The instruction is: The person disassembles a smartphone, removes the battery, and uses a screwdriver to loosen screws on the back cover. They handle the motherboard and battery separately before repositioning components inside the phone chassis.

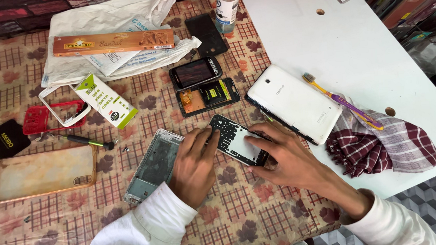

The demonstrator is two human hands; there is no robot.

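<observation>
Two hands work on one phone frame (235,139), black with a white middle, lying flat on the patterned surface (41,222). The left hand (194,162) presses its fingers on the frame's left edge. The right hand (282,156) lies spread over its right end. One silver phone shell (152,165) lies beside the left hand. One white tablet (293,102), two opened phones, one screwdriver (84,141) and one toothbrush (342,101) lie near.

We see a patterned tablecloth (41,222) of matt woven cloth, a glossy white plastic tablet back (296,101), a checked, soft cloth rag (383,144), a dull, perhaps metal phone frame (152,165), and a crinkled, thin plastic bag (103,23).
</observation>
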